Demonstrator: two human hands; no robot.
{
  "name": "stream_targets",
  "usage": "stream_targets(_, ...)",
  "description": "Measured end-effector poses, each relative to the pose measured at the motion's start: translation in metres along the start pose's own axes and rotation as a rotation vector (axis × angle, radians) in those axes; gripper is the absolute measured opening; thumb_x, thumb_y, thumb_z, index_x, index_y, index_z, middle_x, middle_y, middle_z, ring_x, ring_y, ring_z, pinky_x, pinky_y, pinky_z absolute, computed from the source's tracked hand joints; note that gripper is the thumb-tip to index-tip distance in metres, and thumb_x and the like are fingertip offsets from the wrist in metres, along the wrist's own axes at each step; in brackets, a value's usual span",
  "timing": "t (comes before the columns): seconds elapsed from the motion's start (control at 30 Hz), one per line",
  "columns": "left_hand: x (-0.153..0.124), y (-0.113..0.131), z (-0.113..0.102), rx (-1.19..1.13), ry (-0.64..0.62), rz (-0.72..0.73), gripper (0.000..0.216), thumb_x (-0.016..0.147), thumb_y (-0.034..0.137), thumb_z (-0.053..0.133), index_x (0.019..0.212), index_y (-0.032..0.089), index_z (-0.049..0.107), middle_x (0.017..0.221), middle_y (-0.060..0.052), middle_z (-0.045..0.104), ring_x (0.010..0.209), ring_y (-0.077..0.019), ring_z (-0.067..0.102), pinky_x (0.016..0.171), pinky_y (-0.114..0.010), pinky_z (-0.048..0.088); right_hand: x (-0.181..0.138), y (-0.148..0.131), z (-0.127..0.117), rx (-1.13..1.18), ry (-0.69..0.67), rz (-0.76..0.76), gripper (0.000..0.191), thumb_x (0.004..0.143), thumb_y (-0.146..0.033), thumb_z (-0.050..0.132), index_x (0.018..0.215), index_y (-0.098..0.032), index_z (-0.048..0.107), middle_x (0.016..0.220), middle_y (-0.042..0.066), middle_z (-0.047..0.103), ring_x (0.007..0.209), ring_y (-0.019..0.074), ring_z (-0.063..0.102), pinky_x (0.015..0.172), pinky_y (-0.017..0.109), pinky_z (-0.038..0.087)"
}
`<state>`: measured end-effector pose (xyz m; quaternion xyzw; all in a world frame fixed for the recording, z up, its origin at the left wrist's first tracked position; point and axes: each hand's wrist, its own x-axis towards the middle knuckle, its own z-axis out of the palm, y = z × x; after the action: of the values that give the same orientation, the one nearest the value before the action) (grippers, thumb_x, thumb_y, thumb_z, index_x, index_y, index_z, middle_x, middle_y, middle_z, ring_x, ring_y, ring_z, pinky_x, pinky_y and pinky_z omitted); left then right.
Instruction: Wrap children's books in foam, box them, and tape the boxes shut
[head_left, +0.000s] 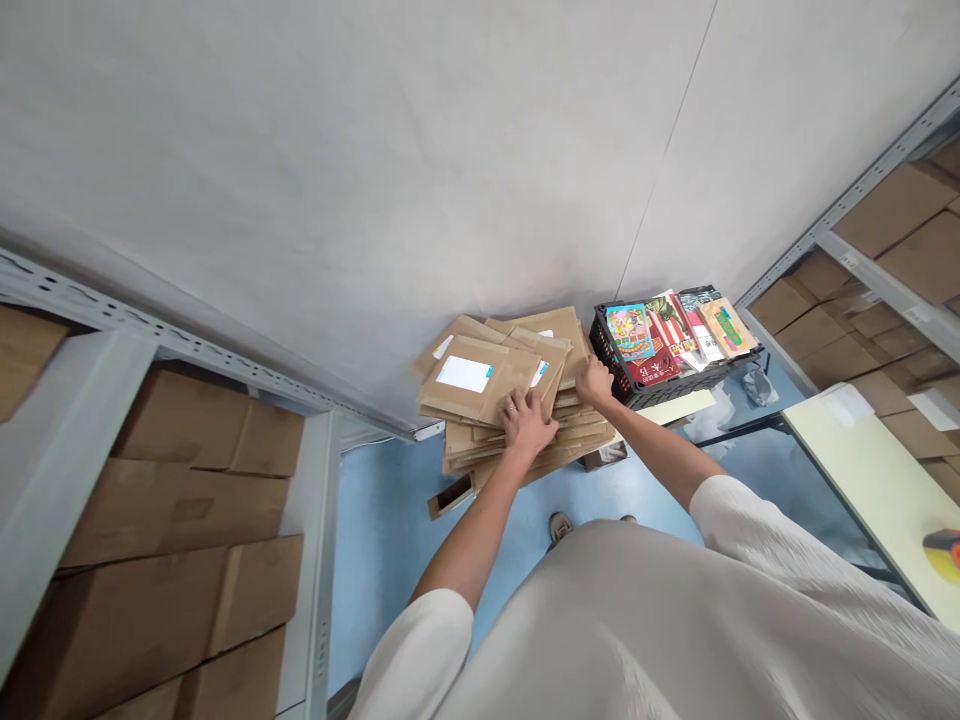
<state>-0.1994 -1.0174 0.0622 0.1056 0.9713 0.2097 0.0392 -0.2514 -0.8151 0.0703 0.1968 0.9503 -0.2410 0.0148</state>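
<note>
"Cardboard boxes [172, 510], on the far left?"

"Yes, stacked on a grey metal shelf [135, 372], with blue floor [382, 540] showing to its right."

"And then?"

"A pile of flat brown packets [574, 435], straight ahead by the white wall [375, 200]. It's uneven, the upper ones fanned out. One on top, the labelled packet [450, 398], has a white label [465, 374]."

"How are the hands?"

"The left hand [529, 422] rests on that one's near right corner, fingers spread and slightly bent. The right hand [595, 383] is at the pile's right side, fingers curled; I can't tell whether it grips anything."

"What's beside it?"

"A black plastic crate [664, 392], full of colourful books [675, 338]."

"Farthest right?"

"A pale table [855, 480], then cartons [892, 210] on another shelf [862, 262]."
</note>
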Motion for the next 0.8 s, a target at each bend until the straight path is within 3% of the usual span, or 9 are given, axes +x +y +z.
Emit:
stream_targets(0.27, -0.004, 0.007, -0.012, 0.162, 0.01, 0.001, 0.079, 0.094, 0.043, 0.062, 0.166, 0.016, 0.046, 0.172, -0.027, 0.036, 0.157, -0.0484, 0.033, 0.126, -0.064, 0.03, 0.009, 0.013, -0.022, 0.237, 0.019, -0.16, 0.057, 0.091, -0.023, 0.054, 0.148, -0.018, 0.048, 0.119, 0.015, 0.073, 0.108, 0.0335, 0.068, 0.102, 0.049, 0.053)
stream_targets(0.4, 0.0, 0.013, -0.014, 0.164, 0.03, -0.011, 0.08, 0.095, 0.044, 0.061, 0.168, 0.016, 0.044, 0.171, -0.027, 0.037, 0.157, -0.0479, 0.034, 0.125, -0.064, 0.032, 0.005, 0.028, -0.043, 0.287, 0.097, -0.182, 0.056, 0.09, -0.024, 0.053, 0.146, -0.017, 0.053, 0.115, 0.015, 0.074, 0.107, 0.034, 0.067, 0.103, 0.05, 0.053)
stream_targets(0.6, 0.002, 0.017, -0.011, 0.122, 0.037, -0.012, 0.078, 0.094, 0.041, 0.062, 0.166, 0.014, 0.048, 0.173, -0.027, 0.035, 0.159, -0.0498, 0.03, 0.127, -0.068, 0.029, 0.002, 0.081, -0.088, 0.437, 0.144, -0.112, 0.04, 0.087, -0.035, 0.055, 0.121, -0.02, 0.07, 0.109, 0.011, 0.076, 0.101, 0.0307, 0.067, 0.1, 0.047, 0.055)
stream_targets(0.8, 0.007, 0.029, -0.001, 0.071, 0.04, 0.017, 0.071, 0.093, 0.033, 0.061, 0.161, 0.014, 0.053, 0.178, -0.025, 0.028, 0.167, -0.0504, 0.013, 0.128, -0.078, 0.016, -0.011, 0.143, -0.135, 0.804, 0.204, 0.032, 0.046, 0.075, -0.043, 0.06, 0.112, -0.018, 0.071, 0.102, 0.009, 0.077, 0.098, 0.0269, 0.068, 0.093, 0.042, 0.055)
